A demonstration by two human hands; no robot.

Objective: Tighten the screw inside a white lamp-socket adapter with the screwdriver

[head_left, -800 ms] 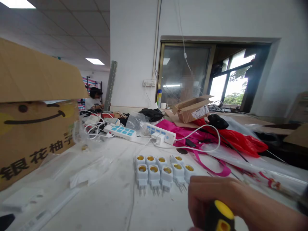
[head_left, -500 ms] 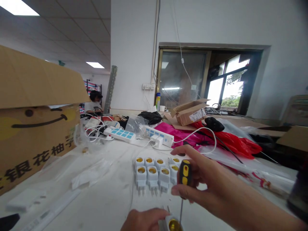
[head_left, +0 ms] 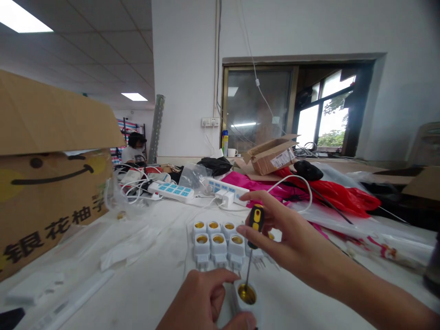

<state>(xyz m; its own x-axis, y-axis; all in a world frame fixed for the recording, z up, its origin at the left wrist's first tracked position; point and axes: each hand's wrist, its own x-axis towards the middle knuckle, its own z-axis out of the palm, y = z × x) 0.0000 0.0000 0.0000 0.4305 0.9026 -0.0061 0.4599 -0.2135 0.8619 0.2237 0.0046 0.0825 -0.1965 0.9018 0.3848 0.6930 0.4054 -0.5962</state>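
My right hand (head_left: 287,229) holds a black-and-yellow screwdriver (head_left: 256,221) by its handle, thumb on one side and fingers on the other. Its thin shaft slants down, with the tip inside the brass-coloured cup of a white plug-in lamp socket (head_left: 255,306). Thumb and index finger of my left hand (head_left: 201,300) grip that socket low in front of me, at the picture's bottom edge. Just beyond stand several similar white lamp sockets (head_left: 201,250) in rows, brass openings up and plug pins toward me. My right hand partly hides those on the right.
Two white power strips (head_left: 172,190) and tangled cables lie behind the sockets. A large cardboard box (head_left: 55,183) stands at left, a smaller open carton (head_left: 271,158) at the back. Red plastic bags (head_left: 343,197) lie at right. A person (head_left: 132,149) is in the far background.
Both hands, the screwdriver and the held socket appear higher in the picture, and more of the left hand shows. The screwdriver has shifted slightly left, its tip still in the socket.
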